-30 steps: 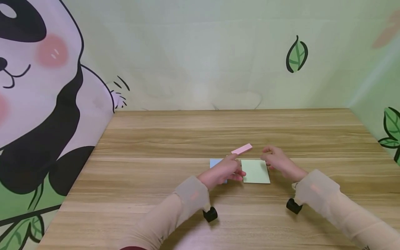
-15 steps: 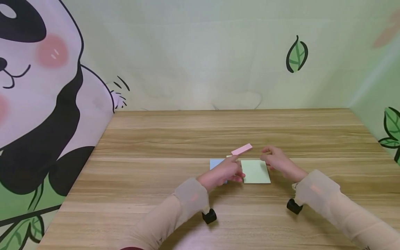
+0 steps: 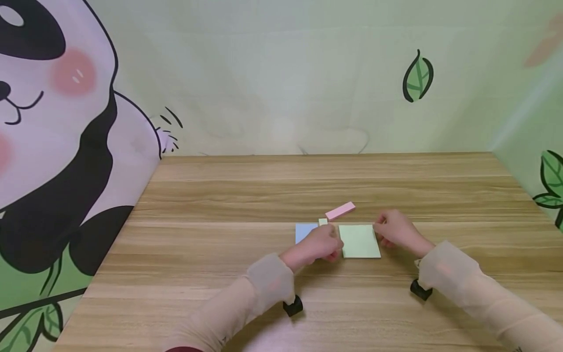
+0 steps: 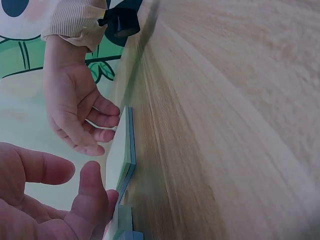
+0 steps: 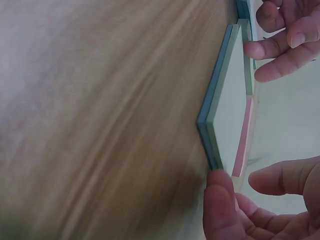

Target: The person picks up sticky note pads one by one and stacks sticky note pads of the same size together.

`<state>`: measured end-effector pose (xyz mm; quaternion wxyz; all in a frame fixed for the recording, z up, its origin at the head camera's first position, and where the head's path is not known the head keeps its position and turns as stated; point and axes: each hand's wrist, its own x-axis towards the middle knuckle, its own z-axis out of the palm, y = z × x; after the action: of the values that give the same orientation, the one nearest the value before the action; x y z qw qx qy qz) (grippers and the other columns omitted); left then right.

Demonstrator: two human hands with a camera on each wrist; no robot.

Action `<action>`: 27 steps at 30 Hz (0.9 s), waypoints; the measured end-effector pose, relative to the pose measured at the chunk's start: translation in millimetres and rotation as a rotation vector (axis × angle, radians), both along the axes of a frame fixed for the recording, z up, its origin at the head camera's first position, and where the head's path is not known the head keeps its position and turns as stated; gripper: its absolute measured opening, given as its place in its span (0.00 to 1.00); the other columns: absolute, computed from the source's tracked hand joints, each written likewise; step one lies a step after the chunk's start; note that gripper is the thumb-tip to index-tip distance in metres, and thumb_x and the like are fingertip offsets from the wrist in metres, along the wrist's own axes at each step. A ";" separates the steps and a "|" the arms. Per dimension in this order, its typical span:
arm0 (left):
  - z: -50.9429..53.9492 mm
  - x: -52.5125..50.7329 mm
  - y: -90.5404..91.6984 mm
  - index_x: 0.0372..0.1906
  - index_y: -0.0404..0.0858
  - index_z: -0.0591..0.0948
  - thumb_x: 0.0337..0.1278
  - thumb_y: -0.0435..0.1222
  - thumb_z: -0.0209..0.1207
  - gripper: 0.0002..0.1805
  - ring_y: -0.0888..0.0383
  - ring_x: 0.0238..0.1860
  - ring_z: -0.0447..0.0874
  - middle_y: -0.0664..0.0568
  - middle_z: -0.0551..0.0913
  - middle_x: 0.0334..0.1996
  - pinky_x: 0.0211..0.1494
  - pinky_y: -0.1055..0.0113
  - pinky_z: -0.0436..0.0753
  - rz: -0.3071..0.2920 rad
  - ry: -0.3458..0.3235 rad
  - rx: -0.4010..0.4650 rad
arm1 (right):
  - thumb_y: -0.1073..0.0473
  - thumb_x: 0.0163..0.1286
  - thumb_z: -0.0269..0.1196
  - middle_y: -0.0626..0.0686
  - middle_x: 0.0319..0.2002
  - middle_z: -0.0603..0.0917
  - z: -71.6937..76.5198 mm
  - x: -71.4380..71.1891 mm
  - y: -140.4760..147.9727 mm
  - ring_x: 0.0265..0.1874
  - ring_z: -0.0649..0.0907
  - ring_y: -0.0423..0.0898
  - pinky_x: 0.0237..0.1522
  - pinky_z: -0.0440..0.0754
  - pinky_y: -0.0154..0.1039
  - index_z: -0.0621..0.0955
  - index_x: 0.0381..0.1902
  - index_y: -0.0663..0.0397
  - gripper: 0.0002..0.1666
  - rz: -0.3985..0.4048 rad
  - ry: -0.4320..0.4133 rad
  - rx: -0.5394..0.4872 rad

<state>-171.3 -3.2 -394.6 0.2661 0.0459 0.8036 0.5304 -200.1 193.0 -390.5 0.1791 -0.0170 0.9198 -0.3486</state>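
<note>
A pale green square pad (image 3: 360, 241), like sticky notes, lies on the table. Its edge shows a blue layer (image 5: 215, 90) beneath the green one in the right wrist view. At its left edge is my left hand (image 3: 320, 243), fingers bent, thumb apart from the index finger in the left wrist view. My right hand (image 3: 399, 230) is at the right edge, and a fingertip (image 5: 218, 182) touches the near corner in the right wrist view. Partly under my left hand lie a blue pad (image 3: 304, 231) and a narrow pale green strip (image 3: 323, 221).
A pink strip-shaped pad (image 3: 340, 210) lies slanted just behind the green square. The wooden table (image 3: 220, 195) stretches around them and meets a wall cloth (image 3: 272, 88) printed with a panda and leaves. Black wrist cameras (image 3: 292, 306) hang below both cuffs.
My left fingers have drawn back and bent, uncovering more of the narrow green strip. My right hand has shifted slightly right and down along the pad's right edge. The pads look nearly unmoved.
</note>
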 end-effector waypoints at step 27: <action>-2.9 -5.9 -41.7 0.32 0.36 0.78 0.51 0.33 0.54 0.05 0.63 0.17 0.68 0.55 0.73 0.23 0.21 0.73 0.68 -0.011 0.239 -0.157 | 0.64 0.60 0.51 0.53 0.18 0.76 14.9 4.0 -24.1 0.12 0.72 0.39 0.17 0.74 0.33 0.77 0.27 0.68 0.11 0.109 0.073 -0.083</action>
<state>-177.2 -44.9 -397.5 0.1744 0.0922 0.8683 0.4551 -196.2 168.9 -375.6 0.1633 -0.0871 0.9082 -0.3753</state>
